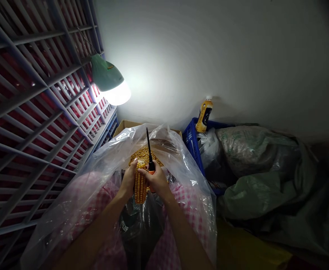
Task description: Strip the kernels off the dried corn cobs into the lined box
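My left hand (128, 179) is closed around the left side of a yellow corn cob (140, 185), which stands roughly upright with its rows of kernels facing me. In my right hand (157, 179) is a screwdriver (149, 152) with a black shaft pointing up and an orange and black handle, largely hidden by the fingers. My right thumb reaches across to the cob. Behind both hands, loose corn kernels (144, 153) lie heaped inside a clear plastic bag (102, 150), which also spreads over my lap.
A cardboard box (127, 123) edge shows behind the bag. A lit lamp (110, 80) hangs from a slatted plastic crate wall (48, 86) at left. To the right, a blue basket (191, 140) holds a yellow bottle (204, 114) and bags, beside a stuffed sack (254, 148).
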A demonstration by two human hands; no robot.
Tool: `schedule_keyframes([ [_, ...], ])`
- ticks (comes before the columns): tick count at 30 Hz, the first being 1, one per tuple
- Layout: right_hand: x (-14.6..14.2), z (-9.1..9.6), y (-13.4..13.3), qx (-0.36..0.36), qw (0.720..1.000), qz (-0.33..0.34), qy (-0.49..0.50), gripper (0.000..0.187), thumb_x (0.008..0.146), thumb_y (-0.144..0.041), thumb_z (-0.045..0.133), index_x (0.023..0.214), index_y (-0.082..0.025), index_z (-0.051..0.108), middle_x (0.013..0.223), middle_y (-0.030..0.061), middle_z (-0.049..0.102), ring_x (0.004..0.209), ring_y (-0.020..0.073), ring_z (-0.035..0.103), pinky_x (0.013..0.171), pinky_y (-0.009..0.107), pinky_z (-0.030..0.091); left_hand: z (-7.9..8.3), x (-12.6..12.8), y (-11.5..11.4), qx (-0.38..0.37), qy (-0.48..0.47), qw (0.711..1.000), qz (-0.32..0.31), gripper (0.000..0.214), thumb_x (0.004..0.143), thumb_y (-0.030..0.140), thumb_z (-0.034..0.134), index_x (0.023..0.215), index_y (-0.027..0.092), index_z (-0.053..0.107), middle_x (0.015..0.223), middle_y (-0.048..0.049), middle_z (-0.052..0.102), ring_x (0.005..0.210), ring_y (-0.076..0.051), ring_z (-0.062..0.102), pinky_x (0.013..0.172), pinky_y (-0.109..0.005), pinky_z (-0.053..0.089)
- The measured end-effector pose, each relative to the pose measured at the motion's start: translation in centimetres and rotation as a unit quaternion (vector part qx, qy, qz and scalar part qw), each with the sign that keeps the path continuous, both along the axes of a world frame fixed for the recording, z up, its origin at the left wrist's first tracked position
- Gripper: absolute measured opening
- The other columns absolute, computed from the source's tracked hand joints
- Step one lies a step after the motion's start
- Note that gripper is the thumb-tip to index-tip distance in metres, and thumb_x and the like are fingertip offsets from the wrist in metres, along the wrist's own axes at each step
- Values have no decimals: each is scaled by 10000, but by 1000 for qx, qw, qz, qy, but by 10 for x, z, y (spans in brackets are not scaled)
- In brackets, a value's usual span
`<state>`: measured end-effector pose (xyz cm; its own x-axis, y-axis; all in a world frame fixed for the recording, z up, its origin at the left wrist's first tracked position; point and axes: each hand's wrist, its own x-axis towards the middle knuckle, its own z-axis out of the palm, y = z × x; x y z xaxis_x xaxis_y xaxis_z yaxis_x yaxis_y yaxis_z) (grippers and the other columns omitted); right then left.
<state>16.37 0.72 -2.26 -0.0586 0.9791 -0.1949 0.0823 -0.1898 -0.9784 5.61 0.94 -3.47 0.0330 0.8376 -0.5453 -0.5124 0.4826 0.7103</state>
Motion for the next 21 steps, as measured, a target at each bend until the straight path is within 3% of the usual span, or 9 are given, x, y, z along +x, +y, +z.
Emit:
schedule_keyframes([
  [5,-4,-1,1,-10,1000,-7,10,341,661,-419,706,855,-199,532,833,0,630,711,156,601,689,276,483,-3,-2,2,-10,-11,999,34,352,771,491,544,797,152,633,606,-10,660,569,-169,640,520,-253,509],
  [9,0,-1,5,-29,999,-20,39,351,643,-433,712,822,-196,526,795,-9,604,709,152,593,662,264,482,4,-2,2,-25,-67,997,-27,391,747,497,555,871,139,655,634,-37,674,547,-192,640,505,-282,509],
  [14,5,-2,6,-33,998,-28,54,371,620,-441,728,798,-193,519,753,-30,561,662,124,563,609,228,468,3,-2,0,0,-21,999,-26,427,730,497,595,952,136,640,617,-24,665,487,-176,620,470,-275,498],
  [21,-1,-1,4,-52,995,-22,77,382,606,-444,737,791,-197,512,709,-40,552,568,111,534,519,222,451,-4,-3,-4,15,48,999,19,385,759,512,560,854,146,630,627,-22,669,519,-170,622,515,-279,514],
])
